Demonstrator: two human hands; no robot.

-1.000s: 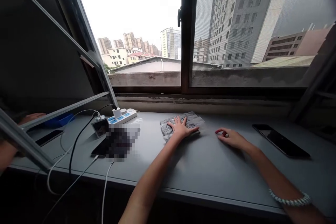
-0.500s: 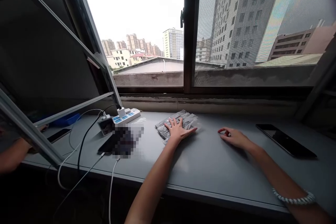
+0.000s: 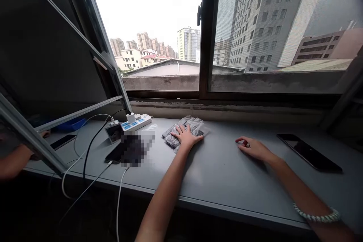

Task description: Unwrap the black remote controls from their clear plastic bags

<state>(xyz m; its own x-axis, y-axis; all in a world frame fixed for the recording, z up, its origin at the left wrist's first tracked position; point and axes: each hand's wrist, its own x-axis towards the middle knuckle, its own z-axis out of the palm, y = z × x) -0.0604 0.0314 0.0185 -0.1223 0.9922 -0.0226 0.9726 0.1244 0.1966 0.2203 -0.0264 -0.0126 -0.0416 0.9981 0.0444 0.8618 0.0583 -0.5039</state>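
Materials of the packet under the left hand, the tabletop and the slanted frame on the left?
Packet: likely thin clear plastic, crinkled with glossy highlights; dark contents unclear. Tabletop: smooth grey, softly reflective, maybe laminate or painted metal. Slanted frame: probably metal, satin grey, with straight edges and dull highlights.

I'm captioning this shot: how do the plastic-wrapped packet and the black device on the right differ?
The packet looks grey and crinkled; the black device looks smooth and flat. The left hand rests spread on the packet, while no hand touches the black device. Both lie on the grey table.
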